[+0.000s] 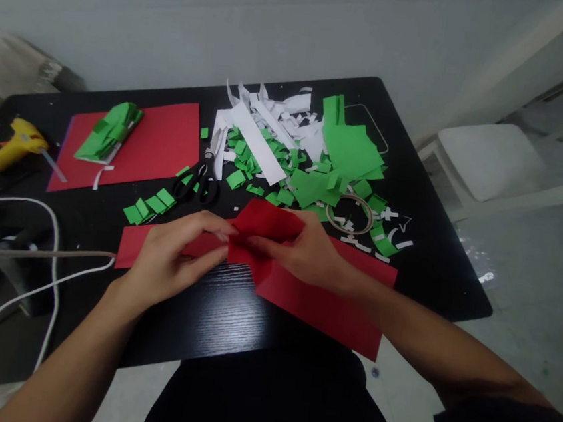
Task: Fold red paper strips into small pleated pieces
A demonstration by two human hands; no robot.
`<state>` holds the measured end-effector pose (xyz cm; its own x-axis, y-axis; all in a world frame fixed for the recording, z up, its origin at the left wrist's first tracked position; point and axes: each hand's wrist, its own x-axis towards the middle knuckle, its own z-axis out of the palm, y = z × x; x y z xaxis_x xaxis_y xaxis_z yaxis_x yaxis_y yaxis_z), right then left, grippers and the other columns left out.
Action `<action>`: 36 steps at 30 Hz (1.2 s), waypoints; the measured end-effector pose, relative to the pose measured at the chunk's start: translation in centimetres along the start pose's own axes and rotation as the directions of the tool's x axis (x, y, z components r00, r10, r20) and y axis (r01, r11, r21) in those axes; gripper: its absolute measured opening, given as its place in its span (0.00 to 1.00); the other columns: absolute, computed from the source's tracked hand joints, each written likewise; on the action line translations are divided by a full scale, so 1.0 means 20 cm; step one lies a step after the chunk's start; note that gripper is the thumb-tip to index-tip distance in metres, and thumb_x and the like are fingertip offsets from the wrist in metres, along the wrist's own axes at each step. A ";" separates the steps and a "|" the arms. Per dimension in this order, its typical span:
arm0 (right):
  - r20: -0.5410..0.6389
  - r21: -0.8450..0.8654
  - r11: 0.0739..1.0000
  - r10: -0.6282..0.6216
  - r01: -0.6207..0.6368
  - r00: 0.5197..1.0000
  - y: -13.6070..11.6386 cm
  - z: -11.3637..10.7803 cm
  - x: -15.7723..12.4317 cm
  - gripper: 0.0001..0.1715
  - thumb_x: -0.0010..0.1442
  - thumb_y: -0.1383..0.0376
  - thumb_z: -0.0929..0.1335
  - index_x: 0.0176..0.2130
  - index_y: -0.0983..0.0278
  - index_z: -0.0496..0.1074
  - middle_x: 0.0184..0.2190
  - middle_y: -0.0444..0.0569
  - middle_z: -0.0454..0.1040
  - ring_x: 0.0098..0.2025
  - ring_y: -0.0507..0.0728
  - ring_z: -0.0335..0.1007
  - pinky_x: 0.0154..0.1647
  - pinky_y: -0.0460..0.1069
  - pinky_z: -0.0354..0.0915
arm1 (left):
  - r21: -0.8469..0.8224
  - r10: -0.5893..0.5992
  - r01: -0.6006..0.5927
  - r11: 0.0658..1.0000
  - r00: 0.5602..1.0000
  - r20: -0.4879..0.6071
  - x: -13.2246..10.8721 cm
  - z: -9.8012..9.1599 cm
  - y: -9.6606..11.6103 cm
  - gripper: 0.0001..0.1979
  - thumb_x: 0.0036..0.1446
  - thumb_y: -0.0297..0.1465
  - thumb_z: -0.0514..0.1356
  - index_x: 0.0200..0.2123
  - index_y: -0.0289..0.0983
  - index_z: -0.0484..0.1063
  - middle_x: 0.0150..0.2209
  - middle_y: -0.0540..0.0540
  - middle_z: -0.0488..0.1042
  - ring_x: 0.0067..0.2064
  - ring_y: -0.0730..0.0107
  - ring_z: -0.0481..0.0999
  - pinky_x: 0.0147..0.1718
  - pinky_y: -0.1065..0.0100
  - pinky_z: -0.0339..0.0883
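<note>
A folded piece of red paper (270, 220) is held up between both hands over the front of the black table. My left hand (177, 250) pinches its left edge between thumb and fingers. From the other side, my right hand (305, 250) grips it, with the thumb pressed into the fold and the fingers partly hidden behind the paper. A long part of red paper (326, 306) slants down to the right below my right hand. Behind the hands lies another red strip (131, 245) on the table; whether it joins the held piece I cannot tell.
Black scissors (199, 179) lie near green paper pieces (351, 151) and white paper scraps (258, 141). A tape roll (349, 213) is to their right. On the left are a yellow glue gun (14, 146), a red sheet (168, 139) bearing a green paper bundle (113, 129), and white cables (57, 268).
</note>
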<state>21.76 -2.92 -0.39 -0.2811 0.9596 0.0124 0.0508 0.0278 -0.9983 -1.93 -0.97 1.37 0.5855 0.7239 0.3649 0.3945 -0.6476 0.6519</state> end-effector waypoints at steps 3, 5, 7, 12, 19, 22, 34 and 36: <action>0.026 0.147 0.989 0.029 -0.032 0.999 0.00 0.00 0.01 0.11 0.59 0.61 0.76 0.40 0.65 0.81 0.38 0.50 0.83 0.42 0.62 0.81 0.47 0.56 0.76 | 0.012 0.013 -0.013 1.000 1.000 -0.026 0.00 0.00 0.00 0.09 0.62 0.27 0.67 0.46 0.40 0.77 0.42 0.46 0.84 0.42 0.65 0.85 0.42 0.68 0.79; 0.047 0.216 0.975 0.044 -0.053 0.998 0.01 -0.01 0.02 0.11 0.59 0.61 0.76 0.40 0.65 0.79 0.38 0.50 0.83 0.43 0.61 0.81 0.48 0.56 0.76 | 0.029 0.022 -0.021 0.999 0.999 -0.038 0.00 0.00 0.00 0.09 0.62 0.27 0.67 0.46 0.40 0.77 0.42 0.46 0.84 0.41 0.65 0.85 0.42 0.68 0.79; 0.031 0.250 0.967 0.043 -0.050 0.999 0.02 -0.01 0.03 0.11 0.59 0.61 0.75 0.41 0.65 0.77 0.39 0.50 0.82 0.43 0.61 0.80 0.48 0.56 0.76 | 0.044 0.029 -0.027 0.999 0.998 -0.050 0.00 0.01 0.00 0.10 0.62 0.26 0.67 0.46 0.40 0.77 0.42 0.46 0.84 0.41 0.66 0.84 0.42 0.69 0.79; -0.005 0.269 0.962 -0.041 0.041 0.999 -0.01 -0.02 0.00 0.32 0.62 0.66 0.70 0.63 0.56 0.63 0.46 0.49 0.80 0.45 0.60 0.80 0.47 0.55 0.78 | 0.069 0.050 -0.043 0.997 0.993 -0.110 -0.01 0.01 -0.01 0.11 0.61 0.25 0.67 0.47 0.40 0.76 0.41 0.47 0.83 0.41 0.66 0.84 0.42 0.69 0.78; -0.059 0.121 0.945 -0.297 0.303 0.953 0.00 -0.01 -0.02 0.31 0.57 0.74 0.70 0.56 0.53 0.65 0.53 0.49 0.74 0.52 0.58 0.77 0.55 0.55 0.76 | 0.050 0.094 -0.085 0.995 0.971 -0.222 -0.03 0.02 -0.03 0.16 0.59 0.21 0.66 0.49 0.40 0.75 0.42 0.46 0.82 0.45 0.65 0.82 0.46 0.67 0.77; -0.050 -0.017 0.930 -0.368 0.367 0.929 0.02 -0.01 -0.01 0.18 0.58 0.73 0.72 0.47 0.58 0.71 0.45 0.49 0.75 0.46 0.56 0.78 0.51 0.52 0.77 | 0.042 0.114 -0.107 0.993 0.967 -0.226 -0.02 0.02 -0.02 0.16 0.59 0.21 0.66 0.50 0.39 0.75 0.43 0.46 0.81 0.45 0.65 0.82 0.45 0.67 0.77; -0.088 -0.320 0.843 -0.480 0.432 0.873 0.01 -0.01 0.00 0.06 0.60 0.67 0.78 0.37 0.62 0.77 0.33 0.46 0.81 0.33 0.53 0.77 0.38 0.49 0.73 | 0.104 0.096 -0.077 0.992 0.976 -0.193 -0.03 0.04 -0.03 0.12 0.59 0.24 0.69 0.44 0.40 0.73 0.39 0.48 0.81 0.39 0.69 0.82 0.39 0.69 0.78; -0.107 -0.317 0.851 -0.471 0.419 0.876 0.02 -0.01 -0.01 0.06 0.60 0.66 0.78 0.36 0.62 0.78 0.34 0.46 0.82 0.33 0.53 0.77 0.38 0.49 0.74 | 0.066 0.065 -0.052 0.996 0.974 -0.219 -0.03 0.06 -0.03 0.11 0.59 0.25 0.70 0.43 0.40 0.74 0.38 0.48 0.81 0.37 0.70 0.82 0.36 0.71 0.77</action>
<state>21.96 -2.97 -0.69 -0.1676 0.8571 0.4871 0.2295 0.5144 -0.8262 -1.77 -1.35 -0.04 0.4409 0.7144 0.5434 0.4091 -0.6988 0.5868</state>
